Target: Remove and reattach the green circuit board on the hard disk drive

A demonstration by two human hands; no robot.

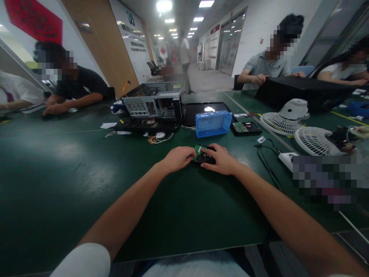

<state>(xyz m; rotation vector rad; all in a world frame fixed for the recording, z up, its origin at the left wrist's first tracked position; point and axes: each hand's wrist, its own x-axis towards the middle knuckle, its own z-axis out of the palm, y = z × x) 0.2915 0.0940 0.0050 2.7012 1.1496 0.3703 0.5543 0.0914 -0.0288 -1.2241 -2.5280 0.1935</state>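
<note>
A small black hard drive with a green circuit board (201, 154) lies on the dark green table (86, 173) in front of me. My left hand (177, 158) is curled, its fingertips pinching the drive's left edge by the green board. Resting on top of the drive from the right, my right hand (220, 158) has its fingers pressed down over the black body. Both forearms reach forward from the bottom of the view.
Behind the drive stand a blue plastic box (213, 123), an open computer case (154, 102), a black panel and a second hard drive (245, 127). Two white fans (284, 117) and black cables (268, 157) lie at right. Other people sit at the left and far right.
</note>
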